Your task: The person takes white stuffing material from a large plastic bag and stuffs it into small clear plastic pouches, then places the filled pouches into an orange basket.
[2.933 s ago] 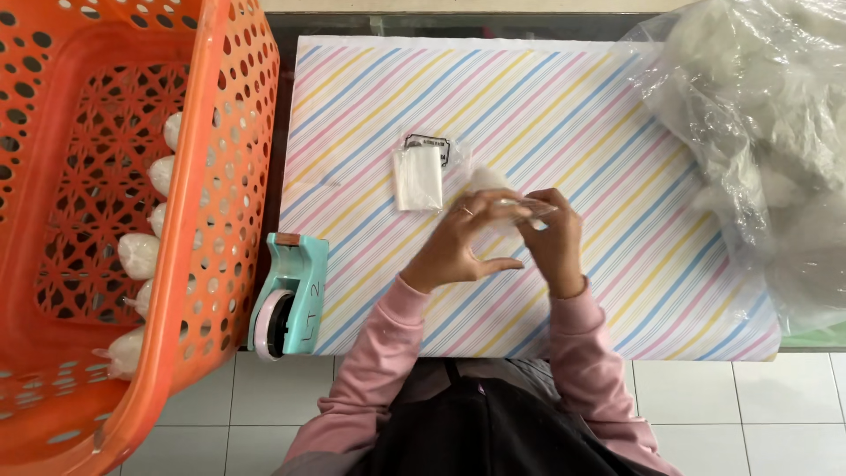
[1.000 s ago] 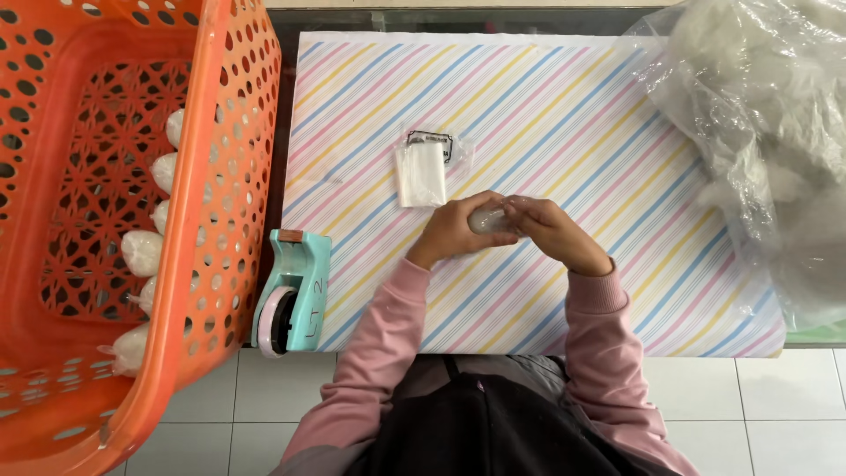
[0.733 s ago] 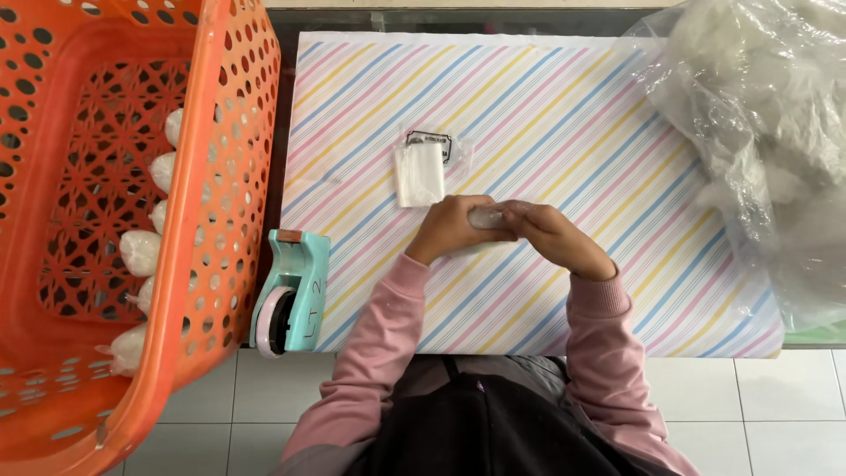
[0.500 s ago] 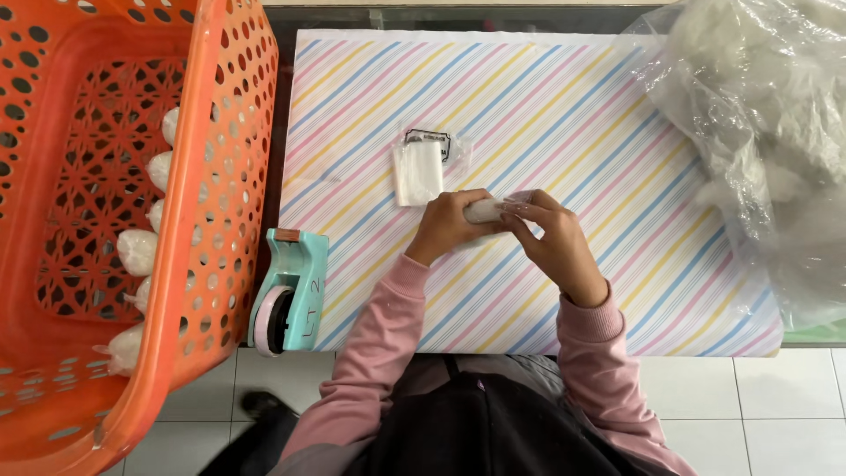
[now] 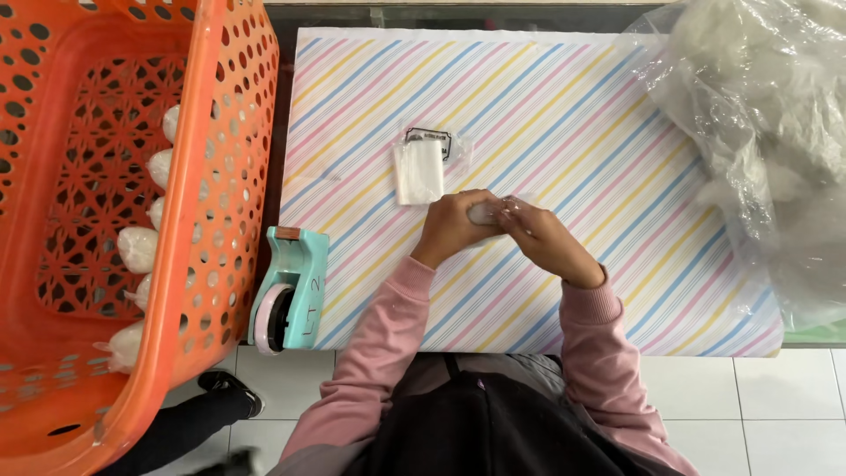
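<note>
grip: both hands [image 5: 502, 231] closed | small white packet [image 5: 483, 212] between fingertips

A striped tablecloth [image 5: 564, 115] fills the centre. At nine o'clock stands an orange perforated basket [image 5: 220, 176] holding small white packets [image 5: 137, 249]. At seven o'clock sits a teal tape dispenser [image 5: 289, 291]. At two o'clock lies a large clear plastic bag [image 5: 767, 132].
</note>
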